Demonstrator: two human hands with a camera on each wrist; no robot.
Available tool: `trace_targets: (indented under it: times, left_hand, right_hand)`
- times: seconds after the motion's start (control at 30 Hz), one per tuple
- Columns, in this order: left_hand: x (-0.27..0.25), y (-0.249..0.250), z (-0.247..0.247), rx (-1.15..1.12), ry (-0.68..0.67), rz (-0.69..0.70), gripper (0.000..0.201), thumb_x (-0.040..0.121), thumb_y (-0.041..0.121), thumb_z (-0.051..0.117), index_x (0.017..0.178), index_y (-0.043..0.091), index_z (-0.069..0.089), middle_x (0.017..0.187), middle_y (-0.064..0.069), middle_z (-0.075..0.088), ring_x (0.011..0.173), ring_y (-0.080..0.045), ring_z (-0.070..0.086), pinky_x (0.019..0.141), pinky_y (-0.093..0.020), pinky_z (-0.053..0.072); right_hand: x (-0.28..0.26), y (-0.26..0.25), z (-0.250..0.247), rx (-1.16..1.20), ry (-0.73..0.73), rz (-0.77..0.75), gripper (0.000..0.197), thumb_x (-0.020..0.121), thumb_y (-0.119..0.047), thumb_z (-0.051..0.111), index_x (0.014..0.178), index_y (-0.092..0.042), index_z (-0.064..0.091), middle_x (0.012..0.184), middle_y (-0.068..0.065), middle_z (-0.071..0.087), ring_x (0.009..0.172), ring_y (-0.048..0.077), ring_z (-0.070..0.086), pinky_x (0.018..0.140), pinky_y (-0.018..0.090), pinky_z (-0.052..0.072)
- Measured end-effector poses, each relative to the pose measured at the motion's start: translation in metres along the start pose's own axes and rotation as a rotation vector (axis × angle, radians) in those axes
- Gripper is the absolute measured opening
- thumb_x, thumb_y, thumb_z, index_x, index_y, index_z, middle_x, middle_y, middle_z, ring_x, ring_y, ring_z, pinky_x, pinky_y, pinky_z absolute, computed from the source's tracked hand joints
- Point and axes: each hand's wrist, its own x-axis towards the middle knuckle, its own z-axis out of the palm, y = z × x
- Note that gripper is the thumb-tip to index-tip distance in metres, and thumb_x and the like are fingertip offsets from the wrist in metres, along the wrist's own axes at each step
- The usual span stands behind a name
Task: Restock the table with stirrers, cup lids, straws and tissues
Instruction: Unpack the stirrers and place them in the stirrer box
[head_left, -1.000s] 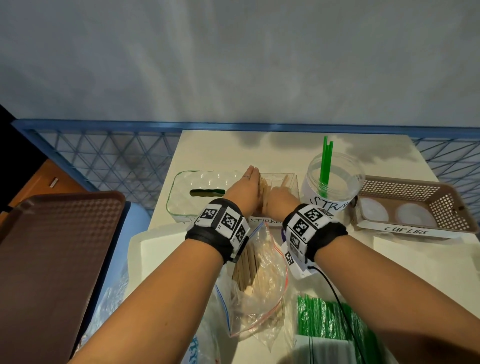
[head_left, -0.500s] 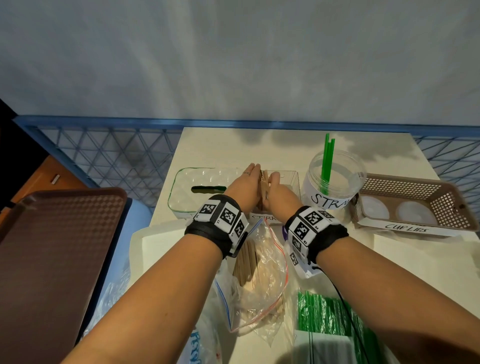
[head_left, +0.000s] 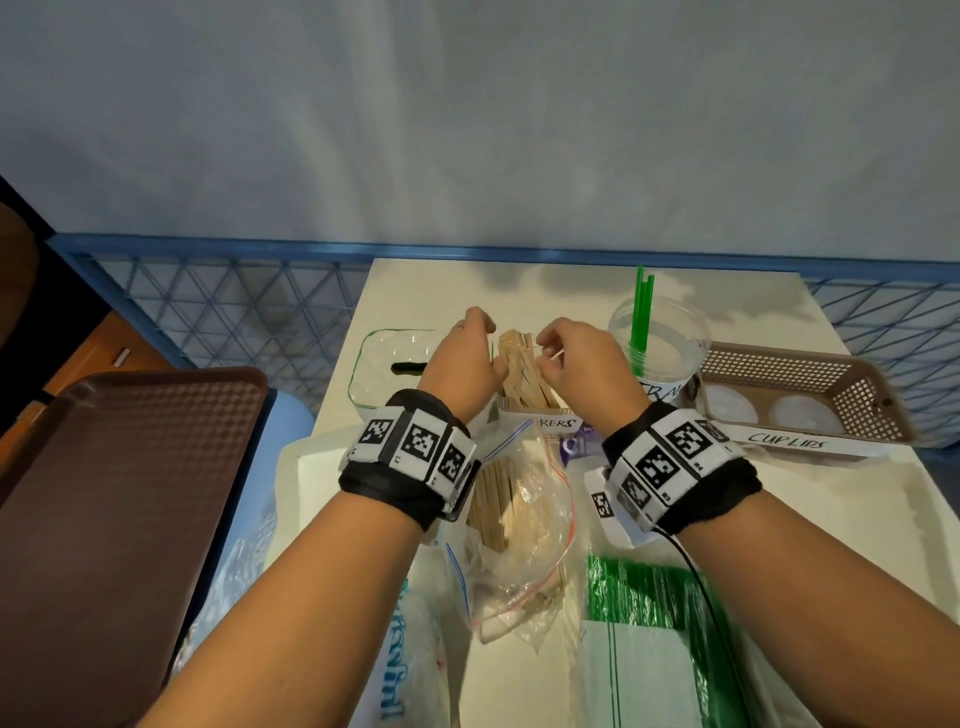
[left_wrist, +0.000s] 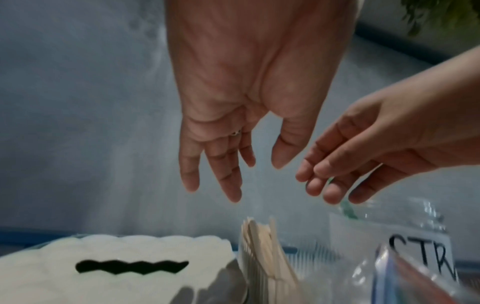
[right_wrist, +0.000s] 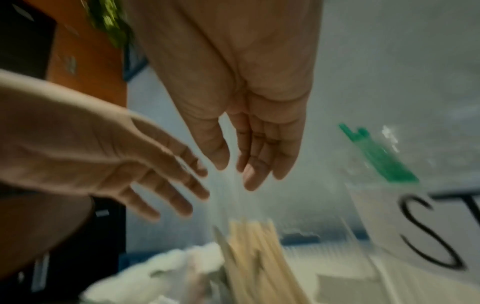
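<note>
A bundle of wooden stirrers (head_left: 519, 366) stands tilted in the clear stirrer box (head_left: 555, 422). My left hand (head_left: 467, 358) hovers just left of the bundle, my right hand (head_left: 569, 356) just right of it. In the left wrist view the left hand (left_wrist: 255, 179) hangs above the stirrers (left_wrist: 262, 244) with fingers relaxed and nothing in them. The right wrist view shows the right hand (right_wrist: 233, 172) just as loose over the stirrers (right_wrist: 257, 257). To the right stand the straw cup (head_left: 670, 358) with green straws (head_left: 641, 312) and the cup lids basket (head_left: 810, 387). The clear tissue box (head_left: 384, 364) sits to the left.
Below my wrists lie a zip bag of spare stirrers (head_left: 514, 514), a pack of green straws (head_left: 649, 587) and a tissue packet (head_left: 410, 649). A brown tray (head_left: 114, 493) lies off the table's left edge. A blue mesh rail (head_left: 218, 306) runs along the back.
Both hands were pressed around the stirrer bundle in its box; now they have let go, risen and moved apart, leaving the stirrers standing in the box.
</note>
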Motion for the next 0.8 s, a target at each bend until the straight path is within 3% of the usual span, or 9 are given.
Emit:
trace_targets:
  times: [0.1, 0.2, 0.3, 0.37, 0.43, 0.53, 0.8]
  left_hand:
    - [-0.023, -0.006, -0.008, 0.052, 0.042, 0.021, 0.016, 0.091, 0.016, 0.051, 0.104, 0.006, 0.054, 0.109, -0.012, 0.060, 0.093, -0.022, 0.056, 0.074, -0.024, 0.036]
    - [-0.049, -0.020, -0.001, 0.156, -0.122, 0.038, 0.014, 0.090, 0.022, 0.057, 0.096, 0.012, 0.065, 0.110, -0.009, 0.062, 0.105, -0.021, 0.055, 0.088, -0.030, 0.043]
    - [-0.068, -0.039, 0.016, 0.294, -0.315, -0.070, 0.019, 0.085, 0.029, 0.064, 0.102, 0.022, 0.070, 0.118, -0.008, 0.058, 0.113, -0.025, 0.054, 0.100, -0.044, 0.042]
    - [-0.081, -0.046, 0.025, 0.320, -0.375, -0.145, 0.033, 0.085, 0.025, 0.065, 0.118, 0.022, 0.062, 0.126, -0.011, 0.052, 0.116, -0.029, 0.052, 0.103, -0.044, 0.040]
    - [-0.091, -0.050, 0.030, 0.272, -0.328, -0.165, 0.041, 0.087, 0.012, 0.057, 0.128, 0.016, 0.054, 0.130, -0.015, 0.046, 0.118, -0.031, 0.051, 0.105, -0.038, 0.038]
    - [-0.099, -0.049, 0.032, 0.187, -0.231, -0.117, 0.042, 0.086, 0.001, 0.050, 0.127, 0.009, 0.054, 0.132, -0.016, 0.044, 0.119, -0.031, 0.050, 0.103, -0.033, 0.037]
    - [-0.100, -0.051, 0.034, 0.129, -0.193, -0.079, 0.045, 0.083, 0.000, 0.055, 0.126, 0.009, 0.054, 0.134, -0.012, 0.043, 0.119, -0.027, 0.050, 0.102, -0.028, 0.037]
  right_hand:
    - [-0.032, -0.024, -0.009, 0.072, -0.016, -0.038, 0.017, 0.092, -0.016, 0.052, 0.102, -0.007, 0.062, 0.095, 0.007, 0.065, 0.084, 0.019, 0.061, 0.079, 0.028, 0.049]
    - [-0.060, -0.034, 0.010, 0.009, -0.269, 0.013, 0.024, 0.097, -0.016, 0.044, 0.101, -0.002, 0.063, 0.095, 0.013, 0.067, 0.085, 0.023, 0.064, 0.083, 0.032, 0.052]
    - [-0.079, -0.033, 0.041, -0.136, -0.435, 0.063, 0.026, 0.095, -0.011, 0.042, 0.104, 0.002, 0.063, 0.105, 0.018, 0.066, 0.096, 0.028, 0.062, 0.085, 0.032, 0.048]
    - [-0.088, -0.031, 0.060, -0.166, -0.486, 0.121, 0.027, 0.094, -0.008, 0.046, 0.114, 0.002, 0.059, 0.117, 0.018, 0.061, 0.111, 0.030, 0.057, 0.091, 0.032, 0.043]
    - [-0.094, -0.025, 0.083, -0.198, -0.488, 0.165, 0.037, 0.095, -0.012, 0.045, 0.129, 0.003, 0.046, 0.131, 0.019, 0.051, 0.123, 0.029, 0.048, 0.099, 0.031, 0.038]
    - [-0.096, -0.016, 0.115, -0.307, -0.427, 0.272, 0.056, 0.096, -0.021, 0.045, 0.141, 0.005, 0.023, 0.144, 0.021, 0.033, 0.132, 0.031, 0.035, 0.109, 0.034, 0.030]
    - [-0.088, -0.006, 0.137, -0.543, -0.443, 0.373, 0.079, 0.089, -0.036, 0.053, 0.140, 0.011, 0.014, 0.146, 0.027, 0.020, 0.137, 0.035, 0.022, 0.115, 0.037, 0.019]
